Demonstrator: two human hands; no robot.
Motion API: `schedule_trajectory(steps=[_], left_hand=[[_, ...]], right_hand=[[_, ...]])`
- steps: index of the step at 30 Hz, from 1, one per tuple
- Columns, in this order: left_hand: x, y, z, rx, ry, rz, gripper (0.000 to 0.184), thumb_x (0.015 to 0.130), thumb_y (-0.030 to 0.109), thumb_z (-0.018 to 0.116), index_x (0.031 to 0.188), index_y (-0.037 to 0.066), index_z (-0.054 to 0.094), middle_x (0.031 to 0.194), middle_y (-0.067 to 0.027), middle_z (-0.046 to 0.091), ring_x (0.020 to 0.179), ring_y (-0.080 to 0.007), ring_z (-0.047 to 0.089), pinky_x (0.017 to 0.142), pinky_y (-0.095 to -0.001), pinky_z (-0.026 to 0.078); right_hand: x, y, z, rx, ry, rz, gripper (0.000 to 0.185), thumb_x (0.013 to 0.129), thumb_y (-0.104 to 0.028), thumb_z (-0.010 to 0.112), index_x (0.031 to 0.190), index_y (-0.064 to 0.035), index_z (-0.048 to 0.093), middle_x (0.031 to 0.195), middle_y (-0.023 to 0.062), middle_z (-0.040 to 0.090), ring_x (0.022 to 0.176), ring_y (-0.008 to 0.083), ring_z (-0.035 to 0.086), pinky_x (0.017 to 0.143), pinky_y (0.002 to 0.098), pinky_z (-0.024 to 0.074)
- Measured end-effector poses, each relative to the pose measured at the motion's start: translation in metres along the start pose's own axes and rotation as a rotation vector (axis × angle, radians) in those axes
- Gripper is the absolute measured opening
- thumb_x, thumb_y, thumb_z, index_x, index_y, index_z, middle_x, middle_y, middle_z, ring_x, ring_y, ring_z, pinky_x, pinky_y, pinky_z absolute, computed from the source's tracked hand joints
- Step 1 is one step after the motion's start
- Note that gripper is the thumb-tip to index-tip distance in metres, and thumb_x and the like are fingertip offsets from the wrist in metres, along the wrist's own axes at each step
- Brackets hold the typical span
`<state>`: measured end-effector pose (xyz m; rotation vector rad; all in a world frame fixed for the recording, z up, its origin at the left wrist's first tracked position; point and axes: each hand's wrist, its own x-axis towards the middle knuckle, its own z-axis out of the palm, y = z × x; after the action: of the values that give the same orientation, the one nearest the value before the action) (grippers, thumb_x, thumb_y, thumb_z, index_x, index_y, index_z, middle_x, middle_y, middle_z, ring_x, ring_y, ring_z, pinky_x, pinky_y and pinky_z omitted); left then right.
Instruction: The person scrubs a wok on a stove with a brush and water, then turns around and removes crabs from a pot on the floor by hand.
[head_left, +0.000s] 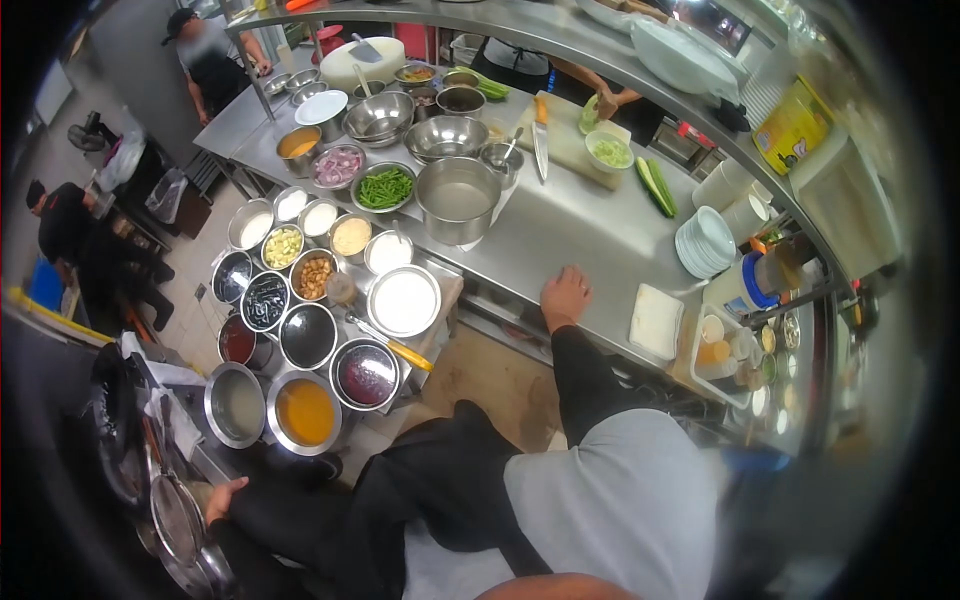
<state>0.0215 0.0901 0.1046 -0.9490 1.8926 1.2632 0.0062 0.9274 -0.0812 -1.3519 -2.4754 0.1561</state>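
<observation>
Nearest, at the left, the person's left hand [222,500] hangs with its fingers partly curled beside a round metal mesh strainer [177,520]; whether it grips anything, I cannot tell. Just beyond stand a round steel bowl of orange liquid [307,412] and, to its left, a steel bowl of cloudy pale liquid [238,405]. To the right and farther off, the person's right hand [566,296] rests on the near edge of a long stainless-steel counter [545,225], fingers loosely bent and close together. Right of that hand, on the counter, lies a white, flat, squarish stack [657,322]. Farther left stands a deep, cylindrical steel pot [457,205], beside a steel bowl of cut green beans [384,187]. Farthest along, an orange-handled knife [541,140] lies by a pale cutting board [565,150], where a co-worker's hand [608,103] holds a pale green piece [588,116] above a white bowl of shredded green vegetable [610,152].
</observation>
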Motion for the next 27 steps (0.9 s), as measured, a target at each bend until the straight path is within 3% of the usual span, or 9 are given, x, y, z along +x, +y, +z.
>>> schedule_trajectory(steps=[6, 13, 16, 18, 19, 21, 22, 24, 27], left_hand=[[0.036, -0.025, -0.019, -0.162, -0.074, -0.155, 0.036, 0.089, 0.034, 0.078, 0.104, 0.001, 0.076, 0.097, -0.0092, 0.077, 0.081, -0.0232, 0.071, 0.081, -0.0348, 0.056], [0.031, -0.036, -0.02, -0.193, 0.003, 0.063, 0.04, 0.089, 0.035, 0.077, 0.106, -0.001, 0.074, 0.102, -0.0115, 0.075, 0.089, -0.0231, 0.07, 0.084, -0.0344, 0.055], [0.006, -0.022, 0.003, -0.07, 0.088, 0.14, 0.05, 0.089, 0.04, 0.075, 0.112, -0.005, 0.072, 0.104, -0.0165, 0.076, 0.092, -0.0272, 0.072, 0.09, -0.0373, 0.054], [-0.009, -0.016, 0.018, 0.526, 0.359, 0.258, 0.067, 0.088, 0.048, 0.074, 0.123, -0.008, 0.067, 0.115, -0.0231, 0.074, 0.103, -0.0342, 0.071, 0.099, -0.0416, 0.053], [-0.018, -0.016, 0.031, 0.504, 0.373, 0.253, 0.067, 0.088, 0.048, 0.074, 0.123, -0.008, 0.067, 0.115, -0.0231, 0.074, 0.103, -0.0342, 0.071, 0.099, -0.0416, 0.053], [-0.042, -0.012, 0.072, 0.927, 0.738, 0.264, 0.078, 0.085, 0.056, 0.074, 0.132, -0.006, 0.062, 0.126, -0.028, 0.068, 0.116, -0.0432, 0.066, 0.104, -0.0491, 0.051], [-0.064, 0.002, 0.094, 0.949, 0.753, 0.172, 0.083, 0.082, 0.059, 0.075, 0.138, 0.0, 0.059, 0.134, -0.0291, 0.062, 0.123, -0.0494, 0.06, 0.103, -0.0555, 0.051], [-0.089, 0.017, 0.119, 0.882, 0.852, 0.151, 0.08, 0.082, 0.059, 0.075, 0.138, 0.003, 0.06, 0.134, -0.0296, 0.059, 0.124, -0.0528, 0.058, 0.102, -0.0594, 0.051], [-0.091, 0.023, 0.111, 0.872, 0.826, 0.187, 0.074, 0.081, 0.058, 0.076, 0.13, 0.003, 0.067, 0.13, -0.0289, 0.065, 0.122, -0.0479, 0.062, 0.102, -0.0552, 0.052]], right_hand=[[-0.001, -0.001, -0.004, 0.057, 0.0, -0.011, 0.044, 0.097, -0.029, 0.06, 0.137, -0.0116, 0.057, 0.156, 0.0097, 0.05, 0.147, 0.0309, 0.041, 0.12, 0.0613, 0.0277], [-0.002, 0.0, -0.004, 0.084, 0.01, -0.032, 0.044, 0.097, -0.028, 0.059, 0.138, -0.0108, 0.057, 0.156, 0.0115, 0.049, 0.146, 0.0311, 0.042, 0.12, 0.061, 0.0273], [-0.002, 0.0, -0.005, 0.056, 0.021, -0.049, 0.043, 0.097, -0.028, 0.059, 0.136, -0.0108, 0.057, 0.155, 0.0112, 0.051, 0.145, 0.0308, 0.043, 0.119, 0.06, 0.0292], [-0.003, 0.002, -0.002, 0.042, 0.036, -0.062, 0.043, 0.096, -0.028, 0.059, 0.136, -0.0109, 0.057, 0.153, 0.0111, 0.052, 0.145, 0.0303, 0.044, 0.118, 0.0594, 0.03], [-0.003, 0.001, 0.0, 0.022, 0.047, -0.058, 0.043, 0.096, -0.028, 0.06, 0.135, -0.0109, 0.058, 0.152, 0.011, 0.053, 0.144, 0.0298, 0.044, 0.117, 0.0588, 0.0308], [-0.003, -0.005, -0.01, 0.03, 0.039, -0.062, 0.043, 0.096, -0.028, 0.06, 0.135, -0.0109, 0.058, 0.151, 0.0109, 0.054, 0.145, 0.0291, 0.044, 0.118, 0.0586, 0.0307], [-0.006, -0.005, -0.012, 0.022, 0.024, -0.045, 0.043, 0.096, -0.028, 0.06, 0.136, -0.0109, 0.058, 0.15, 0.0107, 0.054, 0.145, 0.0285, 0.044, 0.118, 0.0583, 0.0306], [-0.003, 0.0, -0.002, 0.031, 0.024, -0.055, 0.044, 0.096, -0.027, 0.06, 0.137, -0.011, 0.058, 0.151, 0.0099, 0.054, 0.145, 0.0283, 0.044, 0.118, 0.0583, 0.0306], [-0.003, -0.004, -0.001, 0.035, 0.015, -0.046, 0.044, 0.097, -0.027, 0.059, 0.138, -0.0112, 0.057, 0.151, 0.0087, 0.053, 0.145, 0.0282, 0.044, 0.118, 0.0579, 0.0305]])
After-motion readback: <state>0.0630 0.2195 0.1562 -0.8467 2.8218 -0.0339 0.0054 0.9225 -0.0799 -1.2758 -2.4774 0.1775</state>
